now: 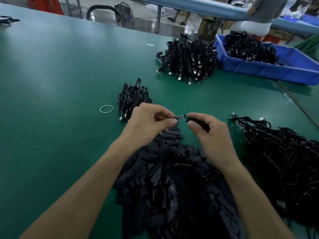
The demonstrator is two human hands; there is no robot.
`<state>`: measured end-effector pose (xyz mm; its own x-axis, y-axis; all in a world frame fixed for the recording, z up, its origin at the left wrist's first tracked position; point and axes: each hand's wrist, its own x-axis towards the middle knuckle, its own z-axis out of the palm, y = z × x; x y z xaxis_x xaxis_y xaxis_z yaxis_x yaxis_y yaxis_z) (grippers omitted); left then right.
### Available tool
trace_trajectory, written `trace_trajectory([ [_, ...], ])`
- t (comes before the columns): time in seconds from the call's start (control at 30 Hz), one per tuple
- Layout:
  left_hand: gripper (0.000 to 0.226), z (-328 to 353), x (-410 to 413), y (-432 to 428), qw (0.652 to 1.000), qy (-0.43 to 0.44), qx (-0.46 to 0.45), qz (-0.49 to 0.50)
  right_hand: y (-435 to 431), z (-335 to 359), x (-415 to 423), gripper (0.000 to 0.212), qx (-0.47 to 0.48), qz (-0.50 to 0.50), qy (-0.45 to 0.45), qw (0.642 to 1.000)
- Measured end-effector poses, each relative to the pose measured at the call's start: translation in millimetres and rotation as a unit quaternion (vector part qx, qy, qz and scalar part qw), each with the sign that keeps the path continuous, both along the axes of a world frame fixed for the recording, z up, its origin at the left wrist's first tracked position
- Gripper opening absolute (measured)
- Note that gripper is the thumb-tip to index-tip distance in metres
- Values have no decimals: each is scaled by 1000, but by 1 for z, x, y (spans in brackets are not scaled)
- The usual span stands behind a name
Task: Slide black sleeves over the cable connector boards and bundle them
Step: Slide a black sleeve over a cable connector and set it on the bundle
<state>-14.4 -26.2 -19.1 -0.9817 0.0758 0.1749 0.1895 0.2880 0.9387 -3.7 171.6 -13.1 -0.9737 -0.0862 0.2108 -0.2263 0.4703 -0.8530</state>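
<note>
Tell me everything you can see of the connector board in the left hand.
The connector board is a small, narrow, dark circuit board with a row of tiny pale components on top. The left hand pinches one end; the free end points, roughly level, at the black sleeve held in the right hand, a small gap between them.

A blue rectangular plastic bin (pixel 259 69) rests on the green table mat (pixel 60 66); behind the bin, a person in a grey shirt (pixel 265 9) sits at a pale-blue bench (pixel 198 5); well left of the bin, a wire-caged floor fan (pixel 125 14) stands beside an arched black hose (pixel 101 6).
</note>
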Motion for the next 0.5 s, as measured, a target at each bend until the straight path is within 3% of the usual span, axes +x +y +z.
trace_trajectory([
  [0.5,12,0,3,4,1000,3,-14,-16,1,0,2,16,16,-19,50,998],
])
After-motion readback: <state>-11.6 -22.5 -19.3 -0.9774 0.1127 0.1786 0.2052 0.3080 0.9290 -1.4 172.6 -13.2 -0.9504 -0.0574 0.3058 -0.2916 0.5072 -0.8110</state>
